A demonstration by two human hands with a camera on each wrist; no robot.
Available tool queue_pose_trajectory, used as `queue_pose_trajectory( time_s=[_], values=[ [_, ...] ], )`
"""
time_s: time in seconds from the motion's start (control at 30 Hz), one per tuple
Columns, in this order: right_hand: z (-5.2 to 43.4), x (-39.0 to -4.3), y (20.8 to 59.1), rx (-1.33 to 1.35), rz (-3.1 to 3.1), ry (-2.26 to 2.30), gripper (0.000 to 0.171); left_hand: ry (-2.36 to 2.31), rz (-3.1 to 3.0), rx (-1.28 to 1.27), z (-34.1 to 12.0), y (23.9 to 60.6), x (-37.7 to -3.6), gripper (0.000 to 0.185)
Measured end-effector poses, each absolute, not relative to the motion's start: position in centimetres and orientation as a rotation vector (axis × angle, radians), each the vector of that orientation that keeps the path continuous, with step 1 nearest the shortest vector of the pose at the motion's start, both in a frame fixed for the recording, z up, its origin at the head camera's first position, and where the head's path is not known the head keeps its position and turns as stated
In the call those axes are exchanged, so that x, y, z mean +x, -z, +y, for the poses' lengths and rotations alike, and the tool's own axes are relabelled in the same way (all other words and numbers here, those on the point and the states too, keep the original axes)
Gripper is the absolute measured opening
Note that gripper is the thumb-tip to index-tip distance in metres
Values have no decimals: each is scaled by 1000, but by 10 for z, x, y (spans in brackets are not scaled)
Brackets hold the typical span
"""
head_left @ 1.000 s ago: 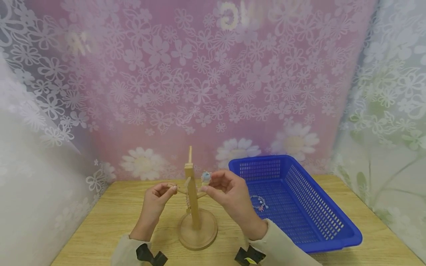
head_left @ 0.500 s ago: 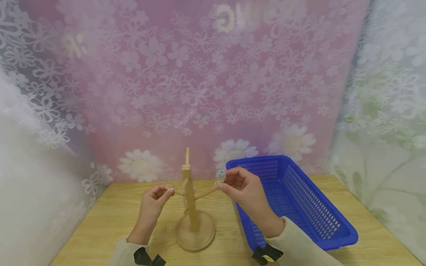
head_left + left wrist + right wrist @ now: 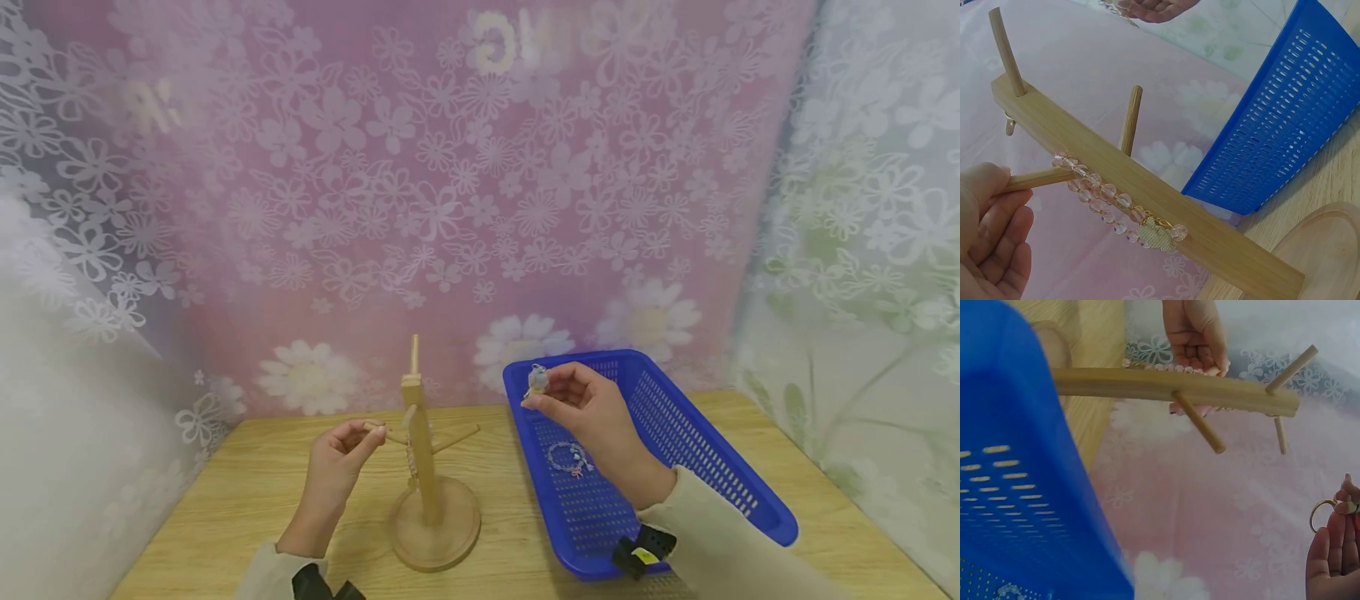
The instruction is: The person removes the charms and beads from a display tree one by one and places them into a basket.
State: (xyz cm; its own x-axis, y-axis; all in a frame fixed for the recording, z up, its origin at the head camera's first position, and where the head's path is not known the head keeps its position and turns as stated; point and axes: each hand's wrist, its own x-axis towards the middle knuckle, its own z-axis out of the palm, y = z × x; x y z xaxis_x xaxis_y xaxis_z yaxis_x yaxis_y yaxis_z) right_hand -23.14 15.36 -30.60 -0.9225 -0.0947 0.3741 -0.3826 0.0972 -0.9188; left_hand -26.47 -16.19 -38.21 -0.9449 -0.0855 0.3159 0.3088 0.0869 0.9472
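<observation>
My left hand [image 3: 333, 467] pinches the tip of a wooden peg [image 3: 1038, 179] on the wooden stand [image 3: 424, 475]. A pink beaded bracelet [image 3: 1109, 191] with a pale gold, textured charm hangs on that peg, against the upright. Off to the right, my right hand [image 3: 603, 417] holds a keychain [image 3: 537, 380] with a small light blue and cream figure between thumb and fingers. Its gold ring [image 3: 1312, 517] sticks out past the fingertips in the right wrist view. In the head view this hand overlaps the blue basket [image 3: 551, 517]. The stand's right peg [image 3: 457, 438] is bare.
Inside the basket lies another bracelet [image 3: 577, 472], bluish with a pink bow charm. The stand's round base [image 3: 435, 546] rests on the wooden table [image 3: 225, 500] left of the basket. A flowered pink curtain [image 3: 420, 208] hangs behind.
My right hand has moved right with the keychain, away from beside the stand's right peg to over the basket. The left hand keeps its pinch on the peg. The head view has shifted slightly.
</observation>
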Motion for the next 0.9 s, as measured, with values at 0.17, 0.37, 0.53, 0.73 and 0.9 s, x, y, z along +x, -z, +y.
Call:
queue_pose_trajectory(
  time_s=[0.17,0.37,0.53,0.73,0.9],
  values=[
    [161,-236,307,443,-2192,-1875,33,1903,-2098,-169,-159,382,-262,21],
    [173,-244,306,429,-2219,-1798,37,1911,-2068,-126,-157,383,-259,24],
    [181,-251,306,408,-2227,-1757,40,1901,-2051,-105,-155,383,-258,23],
    [190,-261,311,354,-2242,-1715,41,1851,-2038,-101,-153,384,-257,22],
    [197,-267,316,343,-2284,-1674,42,1799,-1979,-93,-151,386,-256,20]
  ],
)
